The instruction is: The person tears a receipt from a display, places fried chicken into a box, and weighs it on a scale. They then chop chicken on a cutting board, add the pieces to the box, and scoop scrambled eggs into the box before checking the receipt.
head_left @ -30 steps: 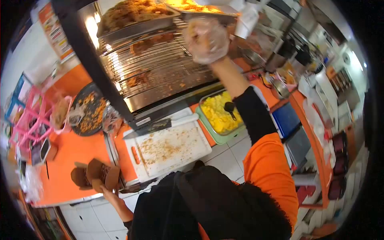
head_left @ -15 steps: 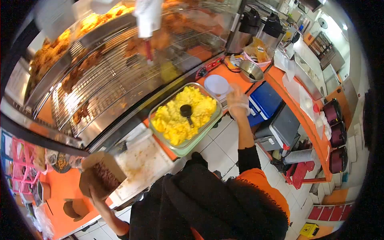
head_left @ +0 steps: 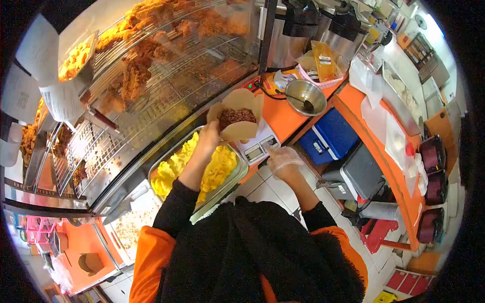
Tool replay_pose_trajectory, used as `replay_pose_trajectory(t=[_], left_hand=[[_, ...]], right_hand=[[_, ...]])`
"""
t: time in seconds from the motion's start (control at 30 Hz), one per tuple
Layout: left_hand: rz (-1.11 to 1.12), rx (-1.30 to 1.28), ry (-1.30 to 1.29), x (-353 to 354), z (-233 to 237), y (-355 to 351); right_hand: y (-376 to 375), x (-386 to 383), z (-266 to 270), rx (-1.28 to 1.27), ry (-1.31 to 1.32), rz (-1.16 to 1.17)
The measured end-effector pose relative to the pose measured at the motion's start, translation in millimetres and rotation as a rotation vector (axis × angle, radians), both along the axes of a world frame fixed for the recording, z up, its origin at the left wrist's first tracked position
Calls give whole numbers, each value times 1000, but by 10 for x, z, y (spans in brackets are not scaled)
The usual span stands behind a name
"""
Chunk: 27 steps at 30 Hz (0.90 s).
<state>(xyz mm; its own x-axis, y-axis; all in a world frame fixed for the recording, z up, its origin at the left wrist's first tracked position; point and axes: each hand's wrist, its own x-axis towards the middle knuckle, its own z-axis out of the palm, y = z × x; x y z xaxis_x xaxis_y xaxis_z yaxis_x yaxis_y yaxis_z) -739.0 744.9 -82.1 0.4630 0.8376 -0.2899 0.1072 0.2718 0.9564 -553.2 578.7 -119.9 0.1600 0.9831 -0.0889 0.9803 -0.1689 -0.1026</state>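
My left hand grips the left edge of an open brown paper box that holds reddish-brown grains. The box is over the white kitchen scale; whether it rests on the scale I cannot tell. My right hand, in a clear plastic glove, has a finger at the scale's front panel, its other fingers curled with nothing visible in them. Below my left forearm lies a glass tray of yellow food.
A heated glass display with fried chicken runs along the left. Behind the scale are a metal bowl and a pink basket. A blue cooler is at the right, and a white board lies left of the tray.
My left hand has carried the paper box from the far left to the scale. The round white lid or plate on the scale is no longer visible. My right hand has moved down to the panel.
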Motion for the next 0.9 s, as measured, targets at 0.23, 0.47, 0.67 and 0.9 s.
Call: replay_pose_trajectory(t=[0.23, 0.47, 0.67, 0.9], left_hand=[[137, -96, 35, 549, -163, -7], [102, 162, 4, 326, -340, -20], [188, 191, -54, -563, 204, -419], [549, 274, 110, -1288, 63, -808]], right_hand=[[-120, 104, -306, 100, 216, -133], [-90, 267, 202, 114, 464, -431], [201, 655, 526, 603, 594, -195], [844, 654, 980, 616, 921, 20]])
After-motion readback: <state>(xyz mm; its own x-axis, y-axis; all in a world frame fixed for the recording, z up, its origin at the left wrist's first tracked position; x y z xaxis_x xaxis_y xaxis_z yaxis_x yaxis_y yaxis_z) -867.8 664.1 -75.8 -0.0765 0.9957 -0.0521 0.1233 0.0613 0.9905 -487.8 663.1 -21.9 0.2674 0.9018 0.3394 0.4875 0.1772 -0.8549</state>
